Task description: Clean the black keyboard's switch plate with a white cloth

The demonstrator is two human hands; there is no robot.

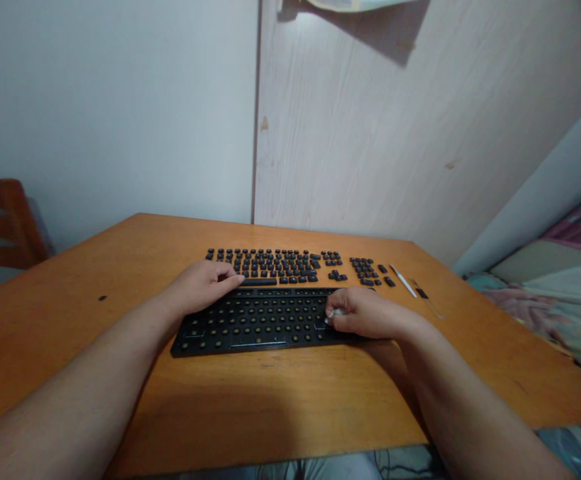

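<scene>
The broad orange-brown wooden table (210, 407) fills the space before me, its near left side running out of view. On it, close to me, lies the long, flat, black keyboard base (255, 321), showing rows of small pale-topped stems without caps. I judge it light and stiff, likely plastic, best held by its outer edges; the bare stems look easier to harm.

My left hand (203, 285) lies at its far left corner, thumb stretched toward the caps; I cannot tell whether the fingers grip the edge or only rest there. My right hand (360, 313) is curled over the right part, thumb and fingertips pinched on a crumpled white scrap (337, 312), which seems soft, perhaps tissue.

Beyond the base sit rows of small black keycaps (269, 264), probably light and easily scattered. To their right lies a slim white pen-like stick (403, 281).

My right hand covers the base's right end, my left hides its far left corner, and the keycap lettering is too small to read.
</scene>
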